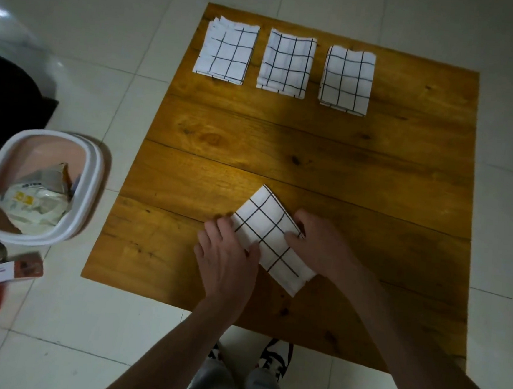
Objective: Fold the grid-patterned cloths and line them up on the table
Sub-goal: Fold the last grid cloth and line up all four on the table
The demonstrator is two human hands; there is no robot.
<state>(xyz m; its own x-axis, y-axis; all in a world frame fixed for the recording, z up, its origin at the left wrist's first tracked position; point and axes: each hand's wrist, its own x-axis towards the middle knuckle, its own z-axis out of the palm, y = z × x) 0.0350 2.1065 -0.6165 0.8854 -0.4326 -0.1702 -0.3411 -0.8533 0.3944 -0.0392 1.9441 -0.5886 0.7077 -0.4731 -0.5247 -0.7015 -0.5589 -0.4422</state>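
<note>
While three folded cloths (285, 63) line the desk (405, 160), left hand (229, 253) and right hand (321, 245) pinch the fourth cloth (271, 241), folded, awaiting placement.

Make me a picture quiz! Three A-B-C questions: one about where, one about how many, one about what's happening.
1. Where does the white-rimmed bin stand, relative to the table?
A) on it
B) on the floor, left of it
C) right of it

2. How many folded cloths lie in the far row?
A) one
B) five
C) three

3. What about the cloth nearest the person?
A) the left hand and right hand hold it
B) untouched
C) in the bin

Answers:
1 B: the bin sits on the floor beside the table's left edge.
2 C: three lie side by side.
3 A: fingers of both hands are on it.
</note>
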